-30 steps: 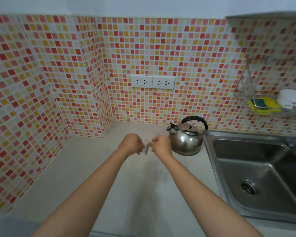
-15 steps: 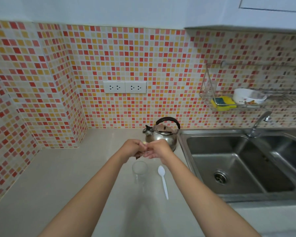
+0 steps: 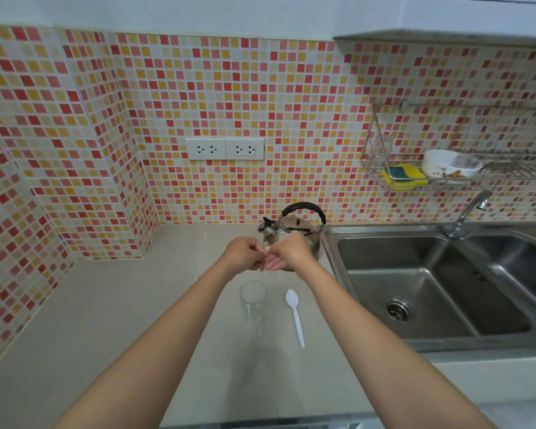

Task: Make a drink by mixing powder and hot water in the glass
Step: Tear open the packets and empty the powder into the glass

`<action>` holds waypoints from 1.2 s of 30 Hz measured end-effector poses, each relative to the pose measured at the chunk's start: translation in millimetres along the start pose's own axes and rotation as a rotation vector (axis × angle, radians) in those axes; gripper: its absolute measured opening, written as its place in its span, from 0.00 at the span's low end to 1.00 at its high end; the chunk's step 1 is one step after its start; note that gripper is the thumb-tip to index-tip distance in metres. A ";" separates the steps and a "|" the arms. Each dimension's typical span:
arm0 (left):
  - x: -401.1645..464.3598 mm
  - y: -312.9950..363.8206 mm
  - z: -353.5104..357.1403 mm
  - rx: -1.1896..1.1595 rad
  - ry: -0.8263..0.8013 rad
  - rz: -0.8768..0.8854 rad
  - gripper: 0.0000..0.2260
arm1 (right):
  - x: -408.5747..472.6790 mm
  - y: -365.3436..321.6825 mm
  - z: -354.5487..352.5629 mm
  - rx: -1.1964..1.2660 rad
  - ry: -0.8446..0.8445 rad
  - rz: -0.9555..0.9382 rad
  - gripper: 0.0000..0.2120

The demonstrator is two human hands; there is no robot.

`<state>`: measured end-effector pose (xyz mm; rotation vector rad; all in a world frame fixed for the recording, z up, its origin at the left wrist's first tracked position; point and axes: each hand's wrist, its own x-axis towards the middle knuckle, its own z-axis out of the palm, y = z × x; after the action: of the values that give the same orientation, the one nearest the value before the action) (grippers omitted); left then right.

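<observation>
A clear glass (image 3: 253,300) stands upright on the beige counter (image 3: 106,305). A white plastic spoon (image 3: 295,315) lies just right of it. Above and behind the glass my left hand (image 3: 243,252) and my right hand (image 3: 287,252) meet, fingers pinched together on something small, probably a powder sachet, which the fingers mostly hide. A steel kettle (image 3: 291,227) with a black handle stands right behind my hands, next to the sink.
A double steel sink (image 3: 446,289) with a tap (image 3: 468,215) fills the right side. A wall rack (image 3: 430,168) holds a yellow sponge and a white bowl. Two sockets (image 3: 225,148) sit on the tiled wall, which wraps round a corner on the left.
The view has tilted down and shifted right, bringing the glass and spoon into sight. My hands have stayed pinched together in front of the kettle.
</observation>
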<state>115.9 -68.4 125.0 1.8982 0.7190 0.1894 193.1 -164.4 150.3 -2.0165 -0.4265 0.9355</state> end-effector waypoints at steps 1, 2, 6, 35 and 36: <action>-1.0 3.4 1.0 0.054 0.032 0.017 0.11 | 0.0 -1.5 1.7 -0.028 0.026 -0.017 0.12; -1.9 7.2 2.2 0.100 0.067 0.038 0.12 | 2.1 -1.3 3.9 -0.045 0.070 -0.046 0.14; -4.3 16.5 4.2 0.259 0.190 0.105 0.13 | 9.5 0.8 8.7 -0.059 0.190 -0.131 0.13; -16.4 25.0 2.5 0.403 0.360 -0.006 0.08 | -15.8 -25.9 7.7 -0.817 0.320 -0.277 0.07; -17.7 26.5 2.6 0.467 0.376 0.013 0.09 | -16.9 -27.3 7.1 -0.844 0.325 -0.284 0.09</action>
<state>113.1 -87.5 150.4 2.3414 1.0752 0.4243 177.8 -154.7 177.8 -2.6918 -1.0106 0.2302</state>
